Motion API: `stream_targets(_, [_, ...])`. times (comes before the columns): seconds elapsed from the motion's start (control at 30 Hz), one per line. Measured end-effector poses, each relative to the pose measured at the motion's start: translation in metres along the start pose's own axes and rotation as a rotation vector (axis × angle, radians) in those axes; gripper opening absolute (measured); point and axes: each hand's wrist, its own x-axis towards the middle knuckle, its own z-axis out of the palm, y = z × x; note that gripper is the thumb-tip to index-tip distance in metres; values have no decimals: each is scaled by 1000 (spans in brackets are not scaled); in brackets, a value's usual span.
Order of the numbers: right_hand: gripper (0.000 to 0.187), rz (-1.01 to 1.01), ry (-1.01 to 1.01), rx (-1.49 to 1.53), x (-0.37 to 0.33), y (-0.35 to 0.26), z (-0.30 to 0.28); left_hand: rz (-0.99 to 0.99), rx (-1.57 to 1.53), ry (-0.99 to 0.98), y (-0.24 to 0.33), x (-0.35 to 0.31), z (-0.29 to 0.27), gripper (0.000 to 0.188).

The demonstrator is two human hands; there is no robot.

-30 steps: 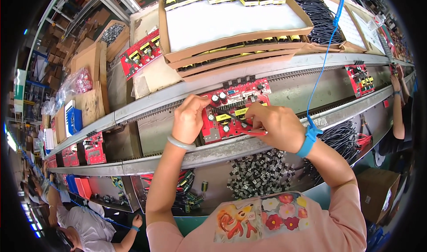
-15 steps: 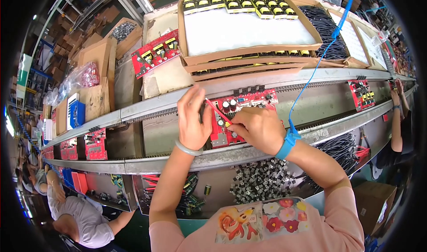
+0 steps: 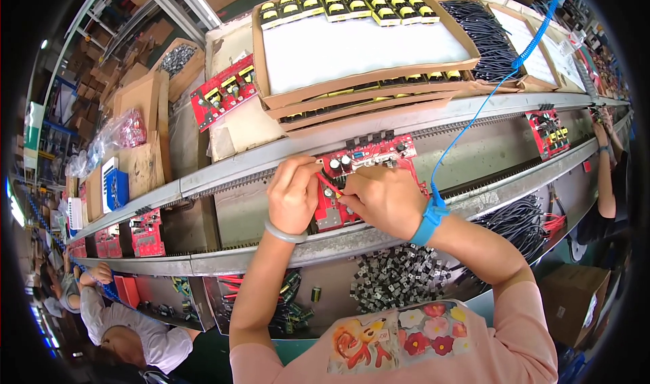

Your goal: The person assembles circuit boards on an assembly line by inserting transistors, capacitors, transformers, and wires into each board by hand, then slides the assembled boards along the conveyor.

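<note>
A red circuit board [image 3: 396, 155] with upright capacitors and dark parts along its far edge sits on the conveyor between the metal rails. Over its left side runs a short red wire [image 3: 328, 183]. The fingers of my right hand [image 3: 387, 196] pinch its near end close to the board. My left hand [image 3: 292, 193], fingers bent and closed, grips the far end by the board's left edge. The wire's tips are partly hidden by my fingers. A blue wrist strap [image 3: 430, 223] is on my right wrist.
Stacked cardboard trays [image 3: 369, 79] of yellow-and-black components stand beyond the rail, beside black cables [image 3: 477, 38]. Nearer me lie a heap of small black-and-metal parts [image 3: 399, 275], capacitors [image 3: 288, 306] and black wires [image 3: 518, 228]. A blue coiled cord [image 3: 538, 42] crosses the right side. Other people work at both sides.
My left hand's raised, straighter fingers have bent and closed on the wire's far end. My right hand stays pinched on the wire. The whole view has shifted slightly.
</note>
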Motion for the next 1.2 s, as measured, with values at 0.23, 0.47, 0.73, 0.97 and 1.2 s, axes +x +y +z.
stream_targets(0.23, [17,-8,12,12,-1,0,0,-254,-215,-108,-5,0,1,20])
stream_targets(0.47, [17,-5,-8,17,-3,0,1,-293,-277,-204,-16,2,-4,20])
stream_targets(0.73, [18,-6,1,34,-4,2,3,-219,-260,-269,-15,11,-7,19])
stream_targets(0.97, [18,-20,22,25,-4,3,4,-219,-185,-314,-13,15,-6,20])
stream_targets(1.2, [19,-10,77,46,-4,1,11,-136,-133,-276,-17,9,1,23])
